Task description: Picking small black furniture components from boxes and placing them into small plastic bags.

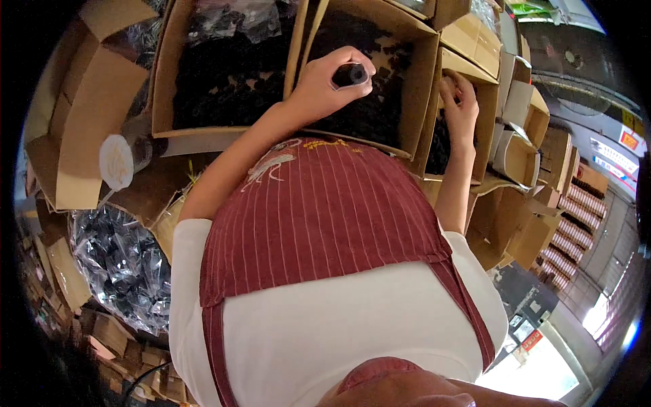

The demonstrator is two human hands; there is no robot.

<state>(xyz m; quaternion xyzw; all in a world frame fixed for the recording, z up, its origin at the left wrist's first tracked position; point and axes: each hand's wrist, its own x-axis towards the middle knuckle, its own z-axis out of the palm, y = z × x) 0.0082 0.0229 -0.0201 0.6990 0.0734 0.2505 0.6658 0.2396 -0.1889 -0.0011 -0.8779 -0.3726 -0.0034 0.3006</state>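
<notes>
My left hand [324,85] is closed around a black cylindrical piece [350,74], which seems to have clear plastic about it; its round end faces up. This hand is above a cardboard box [422,91] filled with small black parts [380,112]. Farther right, my right hand [462,108] reaches into a narrower cardboard box [483,125] that also has black parts [439,146] in it. Its fingers are curled together, and what they grip, if anything, is hidden.
Left of my left hand stands another cardboard box [163,88] of black parts with clear bags [237,24] on top. A big clear bag of wrapped black pieces [122,264] is at the left. Open cartons [519,152] are stacked on the right.
</notes>
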